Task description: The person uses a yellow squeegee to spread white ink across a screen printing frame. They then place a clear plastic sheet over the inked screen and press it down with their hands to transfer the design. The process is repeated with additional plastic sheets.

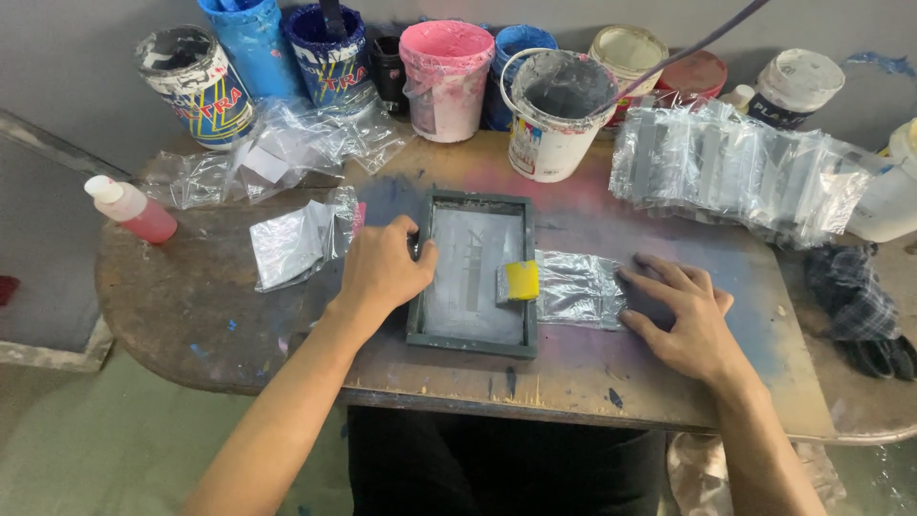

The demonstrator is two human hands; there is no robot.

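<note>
A small dark-framed printing screen (pixel 473 272) lies flat on the stained wooden table (pixel 191 315). My left hand (pixel 382 268) grips the frame's left edge, thumb over the rim. A yellow squeegee (pixel 521 280) rests on the screen's right side. A clear plastic bag (pixel 578 287) sticks out from under the frame to the right. My right hand (pixel 683 315) lies flat with fingers spread, its fingertips pressing the bag's right edge.
Several paint buckets stand along the back, among them a pink one (pixel 446 76) and a white one with grey ink (pixel 554 110). Stacks of clear bags lie back right (pixel 735 172) and left (pixel 296 239). A red squeeze bottle (pixel 134 210) lies far left; a dark cloth (pixel 850 296) right.
</note>
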